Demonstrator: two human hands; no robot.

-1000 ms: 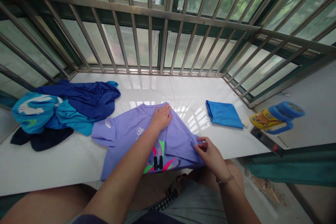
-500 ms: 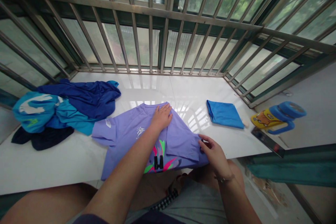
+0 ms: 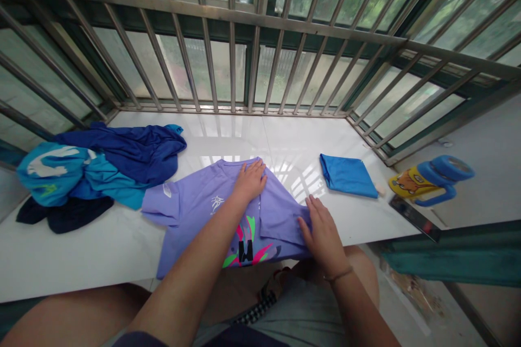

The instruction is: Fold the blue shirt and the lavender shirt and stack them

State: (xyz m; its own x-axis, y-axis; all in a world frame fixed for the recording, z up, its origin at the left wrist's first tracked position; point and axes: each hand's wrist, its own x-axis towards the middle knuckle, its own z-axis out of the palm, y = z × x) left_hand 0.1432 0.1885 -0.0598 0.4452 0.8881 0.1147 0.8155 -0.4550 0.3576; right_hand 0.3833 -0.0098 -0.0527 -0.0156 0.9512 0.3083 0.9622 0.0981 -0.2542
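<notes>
A purple T-shirt (image 3: 199,217) with a white mark and a bright pink, green and black print lies spread on the white ledge (image 3: 285,135), its lower part at the front edge. My left hand (image 3: 250,180) rests flat on the shirt near the collar, fingers stretched out. On the right, my right hand (image 3: 323,230) lies open over the shirt's right sleeve, which is folded inward across the body. The left sleeve points outward. My left forearm hides part of the shirt's front.
Crumpled blue and turquoise clothes (image 3: 122,157) lie at the left. A folded blue cloth (image 3: 349,176) is right of the shirt. Farther right are a yellow and blue bottle (image 3: 423,179) and a dark phone (image 3: 415,218). Metal window bars (image 3: 232,65) close off the back.
My right hand has gone from pinching the sleeve's outer edge to lying flat on it, slightly to the left. My left hand stays in place.
</notes>
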